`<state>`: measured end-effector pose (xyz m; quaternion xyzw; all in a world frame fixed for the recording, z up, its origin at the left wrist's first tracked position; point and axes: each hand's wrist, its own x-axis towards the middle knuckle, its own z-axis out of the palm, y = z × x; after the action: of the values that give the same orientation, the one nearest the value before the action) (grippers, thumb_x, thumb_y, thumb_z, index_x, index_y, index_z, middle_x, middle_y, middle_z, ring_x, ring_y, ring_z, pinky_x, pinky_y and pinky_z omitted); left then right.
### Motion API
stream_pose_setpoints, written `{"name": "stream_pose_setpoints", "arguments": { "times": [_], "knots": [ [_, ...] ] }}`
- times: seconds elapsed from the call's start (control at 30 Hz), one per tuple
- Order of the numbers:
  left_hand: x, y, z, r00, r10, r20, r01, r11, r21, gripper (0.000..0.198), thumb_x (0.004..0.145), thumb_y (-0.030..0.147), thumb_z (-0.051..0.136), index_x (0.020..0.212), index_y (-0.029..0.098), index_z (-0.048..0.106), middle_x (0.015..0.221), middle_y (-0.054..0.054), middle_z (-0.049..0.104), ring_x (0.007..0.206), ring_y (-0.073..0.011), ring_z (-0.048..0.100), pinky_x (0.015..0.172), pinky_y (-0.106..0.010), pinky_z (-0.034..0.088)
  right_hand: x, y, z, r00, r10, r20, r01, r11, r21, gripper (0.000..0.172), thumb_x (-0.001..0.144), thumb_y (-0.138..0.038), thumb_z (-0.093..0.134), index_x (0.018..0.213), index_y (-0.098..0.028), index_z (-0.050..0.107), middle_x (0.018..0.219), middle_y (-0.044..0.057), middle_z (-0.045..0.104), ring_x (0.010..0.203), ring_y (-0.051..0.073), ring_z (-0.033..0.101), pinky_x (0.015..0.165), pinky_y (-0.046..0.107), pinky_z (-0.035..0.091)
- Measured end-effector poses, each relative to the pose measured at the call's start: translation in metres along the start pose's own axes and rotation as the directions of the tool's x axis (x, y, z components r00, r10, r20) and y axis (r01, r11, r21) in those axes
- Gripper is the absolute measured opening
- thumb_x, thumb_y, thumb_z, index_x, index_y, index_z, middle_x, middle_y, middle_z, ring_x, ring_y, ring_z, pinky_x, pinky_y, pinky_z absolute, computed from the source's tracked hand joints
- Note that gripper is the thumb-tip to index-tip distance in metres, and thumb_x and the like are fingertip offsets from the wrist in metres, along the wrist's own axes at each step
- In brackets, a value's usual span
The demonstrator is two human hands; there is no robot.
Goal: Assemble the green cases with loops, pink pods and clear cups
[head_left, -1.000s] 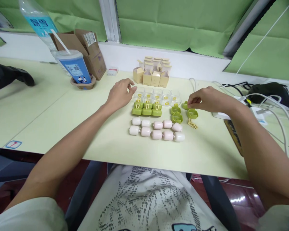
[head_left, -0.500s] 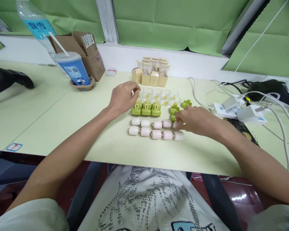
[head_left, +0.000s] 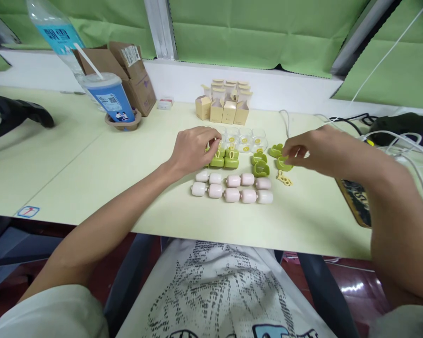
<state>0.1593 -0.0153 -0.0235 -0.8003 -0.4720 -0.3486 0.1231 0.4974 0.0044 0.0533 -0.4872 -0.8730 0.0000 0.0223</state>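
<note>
My left hand (head_left: 196, 148) is closed, its thumb and forefinger pinched beside the green blocks with yellow loops (head_left: 231, 157); I cannot make out anything in its fingertips. My right hand (head_left: 315, 148) has its curled fingertips at a green scalloped cup (head_left: 284, 164). Several more such cups (head_left: 261, 169) lie to its left, and thin yellow loops (head_left: 284, 178) lie below. Nearer to me, white and pale pink barrel-shaped pieces (head_left: 248, 195) form two rows. Behind the green blocks stands a clear tray of round cups (head_left: 246, 136) with yellow spots inside.
Small cream boxes (head_left: 229, 112) stand against the wall. To the left are a blue drink cup (head_left: 113, 101), a cardboard box (head_left: 140, 84) and a water bottle (head_left: 58, 37). White cables (head_left: 414, 150) and a dark phone-like slab (head_left: 357, 202) lie to the right.
My right hand has moved up and right from the pink pieces to a green cup, uncovering the yellow loops. My left hand has shifted right, over the green blocks.
</note>
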Motion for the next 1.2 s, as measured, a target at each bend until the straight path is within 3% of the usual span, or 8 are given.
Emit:
{"name": "stream_pose_setpoints", "arguments": {
  "times": [0.17,0.27,0.43,0.67,0.83,1.0,1.07,1.2],
  "knots": [
    [0.000,-0.008,0.003,1.000,-0.012,0.010,0.012,0.999,0.031,0.031,0.102,0.026,0.052,0.105,0.018,0.082,0.087,-0.006,0.082,0.082,-0.0234,0.076,0.071,-0.036,0.047,0.005,0.045,0.028,0.975,0.222,-0.003,-0.221,0.973,0.059,0.004,0.091,-0.025,0.076,0.091,-0.028,0.080,0.090,0.006,0.084,0.084,0.029,0.075,0.075,0.040,0.052],
    [0.000,-0.010,0.002,1.000,-0.016,0.015,0.016,0.998,0.053,0.032,0.102,0.026,0.051,0.106,0.019,0.082,0.086,-0.007,0.082,0.082,-0.0237,0.076,0.070,-0.036,0.045,0.006,0.053,0.050,0.984,0.167,-0.055,-0.157,0.976,0.151,0.007,0.092,-0.033,0.072,0.088,-0.028,0.076,0.091,0.006,0.083,0.084,0.028,0.076,0.078,0.041,0.055],
    [0.000,-0.011,0.002,1.000,0.003,-0.005,-0.002,0.998,0.069,0.030,0.102,0.026,0.052,0.103,0.020,0.081,0.084,-0.006,0.081,0.079,-0.0229,0.075,0.071,-0.037,0.046,0.013,0.056,0.071,0.928,0.132,-0.348,-0.067,0.979,0.193,0.023,0.095,-0.035,0.066,0.107,-0.024,0.082,0.112,0.014,0.082,0.082,0.026,0.074,0.084,0.044,0.057],
    [-0.001,-0.011,0.003,1.000,0.030,0.008,-0.031,0.992,0.121,0.029,0.105,0.027,0.052,0.104,0.021,0.080,0.083,-0.007,0.080,0.082,-0.0248,0.075,0.068,-0.036,0.042,0.024,0.048,0.080,0.936,0.222,-0.274,-0.153,0.956,0.252,0.024,0.098,-0.040,0.066,0.097,-0.025,0.085,0.103,0.011,0.086,0.085,0.031,0.074,0.085,0.046,0.057],
    [-0.003,-0.007,0.001,0.998,0.054,0.019,-0.056,0.994,0.092,0.030,0.108,0.028,0.050,0.108,0.022,0.079,0.088,-0.008,0.081,0.088,-0.0258,0.075,0.071,-0.038,0.046,0.023,0.042,0.073,0.902,0.254,-0.348,-0.157,0.946,0.284,0.027,0.095,-0.033,0.068,0.117,-0.024,0.082,0.108,0.009,0.087,0.086,0.028,0.074,0.091,0.046,0.058],
    [-0.002,-0.001,-0.001,0.995,0.035,0.093,-0.042,0.997,0.072,0.032,0.109,0.028,0.047,0.110,0.021,0.078,0.098,-0.011,0.083,0.097,-0.0285,0.077,0.077,-0.041,0.049,0.026,0.040,0.079,0.927,0.269,-0.261,-0.164,0.917,0.363,0.013,0.092,-0.035,0.071,0.092,-0.024,0.079,0.099,0.010,0.086,0.088,0.030,0.074,0.095,0.048,0.057],
    [-0.002,0.002,-0.004,0.993,0.011,0.114,-0.018,0.998,0.057,0.032,0.111,0.031,0.046,0.112,0.021,0.077,0.103,-0.011,0.083,0.104,-0.0302,0.077,0.084,-0.043,0.052,0.023,0.034,0.077,0.868,0.326,-0.374,-0.124,0.872,0.474,0.012,0.094,-0.033,0.070,0.093,-0.025,0.079,0.106,0.014,0.086,0.091,0.031,0.075,0.094,0.049,0.057],
    [0.000,0.016,-0.013,0.993,-0.030,0.112,0.035,0.999,-0.041,0.037,0.115,0.047,0.047,0.129,0.026,0.073,0.131,-0.012,0.078,0.121,-0.0306,0.076,0.093,-0.045,0.058,0.002,-0.001,0.062,0.659,0.392,-0.642,0.181,0.745,0.641,0.014,0.096,-0.040,0.080,0.099,-0.026,0.081,0.112,0.018,0.085,0.095,0.035,0.077,0.083,0.051,0.060]
  ]
}}
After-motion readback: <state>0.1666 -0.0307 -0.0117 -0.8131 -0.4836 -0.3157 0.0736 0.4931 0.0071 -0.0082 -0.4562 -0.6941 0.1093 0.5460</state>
